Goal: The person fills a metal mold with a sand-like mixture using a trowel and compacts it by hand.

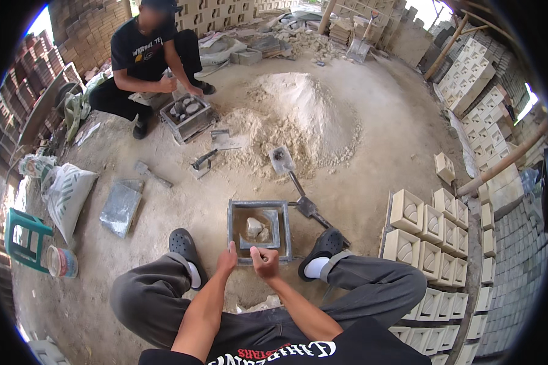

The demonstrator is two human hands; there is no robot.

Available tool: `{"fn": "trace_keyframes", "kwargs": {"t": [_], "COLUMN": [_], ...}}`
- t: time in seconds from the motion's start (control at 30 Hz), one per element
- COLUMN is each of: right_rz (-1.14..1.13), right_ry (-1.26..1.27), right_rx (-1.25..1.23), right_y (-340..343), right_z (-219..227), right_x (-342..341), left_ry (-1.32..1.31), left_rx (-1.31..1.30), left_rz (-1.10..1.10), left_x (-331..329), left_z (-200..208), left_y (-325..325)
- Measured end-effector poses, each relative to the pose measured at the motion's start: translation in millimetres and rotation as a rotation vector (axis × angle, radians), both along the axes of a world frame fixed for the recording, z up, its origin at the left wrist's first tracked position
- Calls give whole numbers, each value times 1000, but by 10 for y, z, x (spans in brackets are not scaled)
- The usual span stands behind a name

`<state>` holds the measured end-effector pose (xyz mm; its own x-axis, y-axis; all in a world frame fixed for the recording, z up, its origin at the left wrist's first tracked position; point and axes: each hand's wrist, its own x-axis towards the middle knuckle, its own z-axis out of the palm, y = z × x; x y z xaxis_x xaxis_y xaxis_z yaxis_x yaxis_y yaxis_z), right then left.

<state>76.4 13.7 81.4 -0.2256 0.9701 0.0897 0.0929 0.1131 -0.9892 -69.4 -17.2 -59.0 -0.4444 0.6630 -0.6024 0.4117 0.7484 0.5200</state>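
Observation:
Between my feet lies a square grey metal mould (230,222), one frame set inside another. Pale lumps (254,227) sit in its middle among sandy powder. My left hand (227,260) is closed at the mould's near left corner, thumb upward; its fingers are mostly hidden. At the near rim my right hand (265,264) is curled around the edge, knuckles forward. A small shovel (304,205) with a dark handle lies just beyond the mould, its blade against the powder heap.
A large pale powder heap (310,109) rises ahead. At upper left a co-worker (143,58) crouches by another filled mould (192,125). Moulded blocks (429,252) stand in rows at right. A metal plate (120,207), hammer (154,174), sack (70,194), green stool (27,237) and bucket (62,261) are at left.

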Motion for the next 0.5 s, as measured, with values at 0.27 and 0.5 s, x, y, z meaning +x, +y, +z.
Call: {"fn": "trace_keyframes", "kwargs": {"t": [0.27, 0.5], "right_rz": [25, 8], "right_ry": [-26, 1], "right_rx": [42, -9], "right_y": [37, 33], "right_z": [-78, -38], "right_x": [-110, -173], "left_ry": [-36, -129], "left_rx": [3, 91], "left_rz": [32, -116], "left_x": [-7, -145], "left_z": [-92, -249], "left_y": [15, -23]}}
